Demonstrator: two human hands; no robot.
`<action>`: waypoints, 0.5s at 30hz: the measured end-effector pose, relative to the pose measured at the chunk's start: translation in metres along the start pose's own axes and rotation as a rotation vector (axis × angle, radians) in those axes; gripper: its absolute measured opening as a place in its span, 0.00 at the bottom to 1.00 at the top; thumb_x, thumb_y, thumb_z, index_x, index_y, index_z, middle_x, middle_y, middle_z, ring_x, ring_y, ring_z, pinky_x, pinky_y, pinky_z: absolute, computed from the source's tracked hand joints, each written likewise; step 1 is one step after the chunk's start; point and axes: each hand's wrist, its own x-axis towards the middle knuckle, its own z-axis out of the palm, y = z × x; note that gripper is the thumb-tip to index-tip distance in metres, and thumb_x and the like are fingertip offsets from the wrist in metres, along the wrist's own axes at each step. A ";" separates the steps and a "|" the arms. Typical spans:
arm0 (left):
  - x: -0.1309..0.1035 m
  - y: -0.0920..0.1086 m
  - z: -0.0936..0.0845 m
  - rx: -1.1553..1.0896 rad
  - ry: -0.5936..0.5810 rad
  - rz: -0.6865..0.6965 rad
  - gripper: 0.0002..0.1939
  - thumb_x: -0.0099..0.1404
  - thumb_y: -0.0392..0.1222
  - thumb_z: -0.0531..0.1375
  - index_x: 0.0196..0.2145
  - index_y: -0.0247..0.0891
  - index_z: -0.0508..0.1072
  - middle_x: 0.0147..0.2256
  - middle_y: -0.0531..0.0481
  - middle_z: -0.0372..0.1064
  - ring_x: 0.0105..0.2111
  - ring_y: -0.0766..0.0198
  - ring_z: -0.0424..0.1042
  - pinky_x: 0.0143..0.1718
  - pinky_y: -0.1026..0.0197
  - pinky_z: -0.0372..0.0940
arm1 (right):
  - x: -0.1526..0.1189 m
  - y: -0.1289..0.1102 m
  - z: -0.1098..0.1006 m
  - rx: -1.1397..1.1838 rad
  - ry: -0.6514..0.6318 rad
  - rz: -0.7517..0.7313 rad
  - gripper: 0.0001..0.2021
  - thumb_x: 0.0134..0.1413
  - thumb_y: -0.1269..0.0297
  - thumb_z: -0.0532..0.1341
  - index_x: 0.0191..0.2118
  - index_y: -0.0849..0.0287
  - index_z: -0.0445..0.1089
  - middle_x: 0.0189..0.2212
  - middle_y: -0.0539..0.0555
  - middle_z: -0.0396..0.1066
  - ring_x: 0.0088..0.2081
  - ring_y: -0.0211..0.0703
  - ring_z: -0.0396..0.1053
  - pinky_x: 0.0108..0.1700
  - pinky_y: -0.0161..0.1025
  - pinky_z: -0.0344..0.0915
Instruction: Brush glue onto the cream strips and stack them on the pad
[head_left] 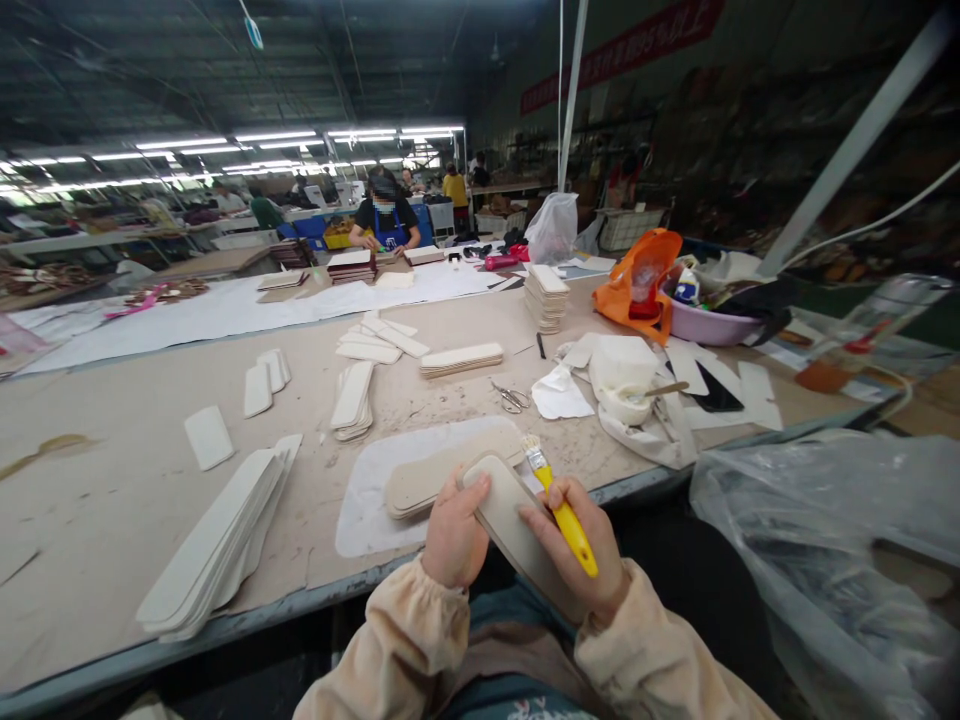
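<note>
Between my hands, over the table's front edge, I hold a beige rounded strip-shaped panel [514, 515] tilted downward toward my lap. My left hand [459, 530] grips its upper left side, thumb on the face. At its right side my right hand [589, 550] presses fingers on the panel and also holds a yellow-handled paintbrush [571, 530], bristles pointing up and away. Just behind the panel lies a stack of similar beige panels [420, 480] on a white sheet [360, 500], partly hidden by my left hand.
Fanned pale strips [217, 540] lie at the left front, with smaller stacks [352, 400] farther back. Scissors [511, 398] rest mid-table. At right stand a white tub [626, 375] with a stick, an orange bag [641, 285] and a purple basin [712, 325]. A co-worker [386, 220] sits across.
</note>
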 end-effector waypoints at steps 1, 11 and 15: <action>0.001 -0.001 0.000 0.006 0.010 0.006 0.12 0.54 0.39 0.66 0.36 0.37 0.71 0.30 0.53 0.73 0.29 0.66 0.71 0.36 0.61 0.66 | 0.001 0.000 -0.001 0.003 -0.001 0.005 0.13 0.54 0.60 0.62 0.34 0.54 0.54 0.28 0.46 0.63 0.25 0.35 0.60 0.29 0.32 0.62; 0.033 0.023 -0.026 -0.055 0.287 0.101 0.09 0.57 0.35 0.63 0.38 0.35 0.74 0.36 0.49 0.76 0.39 0.62 0.74 0.47 0.60 0.67 | 0.008 0.013 -0.022 -0.015 -0.177 0.025 0.17 0.51 0.58 0.65 0.35 0.54 0.54 0.30 0.46 0.66 0.28 0.35 0.63 0.33 0.33 0.62; 0.018 0.005 -0.020 -0.034 0.114 0.059 0.16 0.56 0.37 0.65 0.44 0.36 0.73 0.41 0.47 0.76 0.43 0.59 0.74 0.48 0.58 0.67 | 0.008 0.016 -0.019 0.009 -0.164 0.058 0.15 0.53 0.59 0.64 0.35 0.54 0.54 0.29 0.46 0.64 0.27 0.34 0.61 0.32 0.32 0.60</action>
